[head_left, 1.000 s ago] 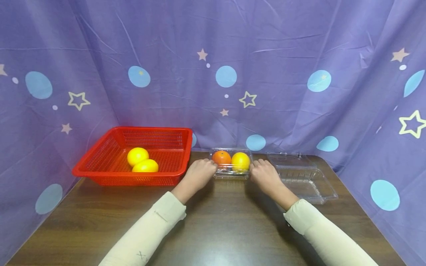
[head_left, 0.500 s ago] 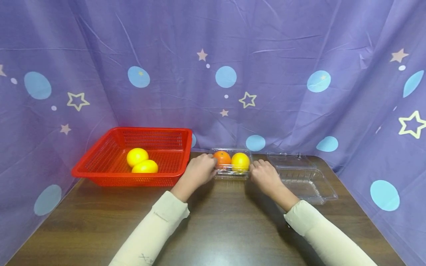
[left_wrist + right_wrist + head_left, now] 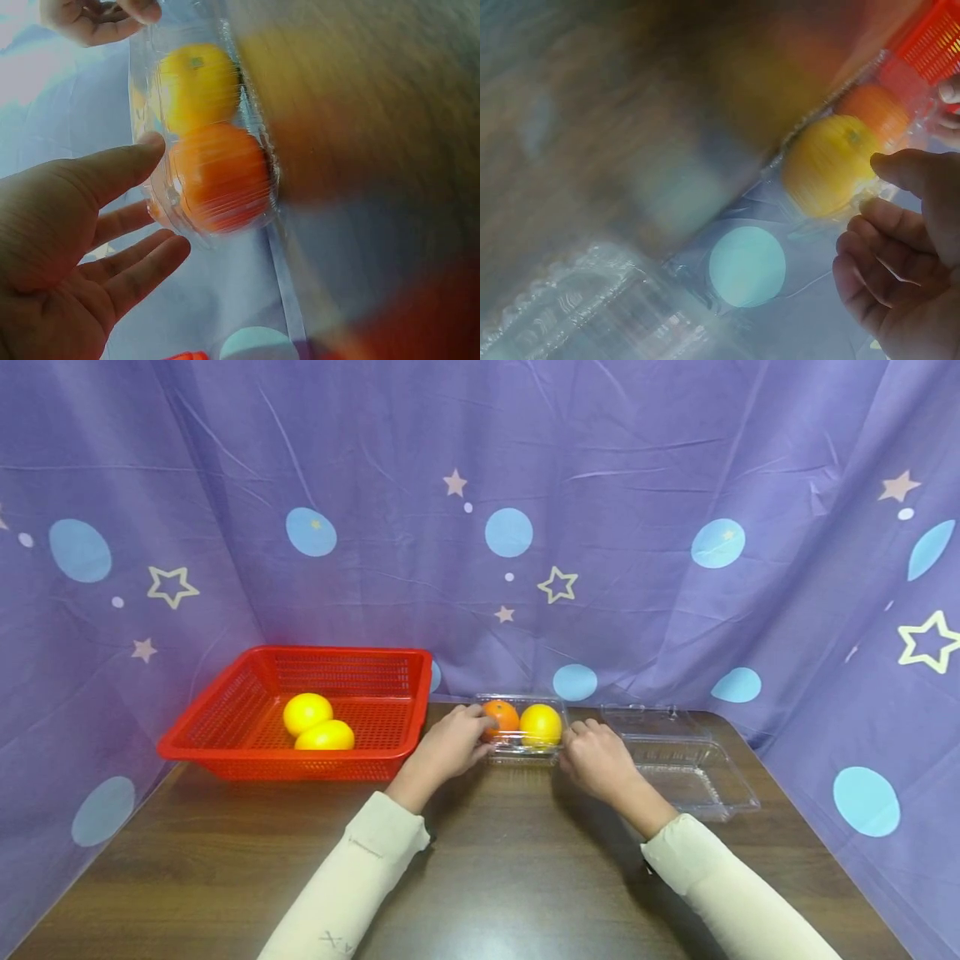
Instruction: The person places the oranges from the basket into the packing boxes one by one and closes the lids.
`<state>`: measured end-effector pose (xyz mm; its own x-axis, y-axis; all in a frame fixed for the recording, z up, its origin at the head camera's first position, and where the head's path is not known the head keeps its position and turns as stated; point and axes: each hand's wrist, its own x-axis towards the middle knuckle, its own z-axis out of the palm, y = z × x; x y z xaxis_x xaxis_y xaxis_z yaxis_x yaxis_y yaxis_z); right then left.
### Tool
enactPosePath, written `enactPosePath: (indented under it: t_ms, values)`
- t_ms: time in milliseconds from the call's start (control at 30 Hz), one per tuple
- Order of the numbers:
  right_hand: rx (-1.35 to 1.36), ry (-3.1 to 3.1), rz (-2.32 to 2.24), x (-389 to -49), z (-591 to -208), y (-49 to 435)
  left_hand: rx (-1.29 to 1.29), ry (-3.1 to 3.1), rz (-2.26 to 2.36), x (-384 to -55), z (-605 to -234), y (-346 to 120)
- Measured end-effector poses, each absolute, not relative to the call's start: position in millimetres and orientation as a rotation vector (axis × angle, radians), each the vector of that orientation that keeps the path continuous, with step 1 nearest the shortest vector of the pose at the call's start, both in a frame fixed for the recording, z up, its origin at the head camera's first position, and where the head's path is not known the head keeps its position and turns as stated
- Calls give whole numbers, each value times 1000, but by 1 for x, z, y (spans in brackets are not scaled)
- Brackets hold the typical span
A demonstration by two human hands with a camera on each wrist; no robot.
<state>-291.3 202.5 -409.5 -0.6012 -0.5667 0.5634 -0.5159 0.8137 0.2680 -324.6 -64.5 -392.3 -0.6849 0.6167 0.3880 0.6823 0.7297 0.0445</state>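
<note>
A clear plastic clamshell box (image 3: 523,752) stands at the back middle of the table, with an orange fruit (image 3: 501,718) on its left and a yellow fruit (image 3: 541,726) on its right. Clear plastic lies over both fruits in the left wrist view. My left hand (image 3: 455,742) is at the box's left front corner, its fingers spread and fairly straight, thumb (image 3: 150,146) against the rim. At the opposite front corner, my right hand (image 3: 596,758) pinches the rim between thumb (image 3: 900,166) and curled index finger.
To the left stands a red slotted basket (image 3: 352,768) with two yellow fruits (image 3: 307,716) inside. Another clear clamshell box (image 3: 693,777) lies with its lid raised at the right. A purple patterned curtain (image 3: 480,627) hangs behind the brown table (image 3: 487,877).
My left hand has moved slightly up and its fingers have loosened from a curl at the box's corner. The right hand stays at its corner, almost unmoved. Box and fruits keep their place.
</note>
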Motion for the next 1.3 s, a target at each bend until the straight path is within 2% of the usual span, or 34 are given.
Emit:
enactPosePath:
  t_ms: [367, 933, 1300]
  values:
    - [778, -2419, 212, -297, -400, 187, -1007, -2575, -290, -327, -395, -62]
    - [759, -2557, 228, -316, -392, 176, -1046, -2483, -296, -336, -393, -58]
    - [739, -2585, 294, -329, -391, 174, -957, -2559, -319, -348, -396, -54]
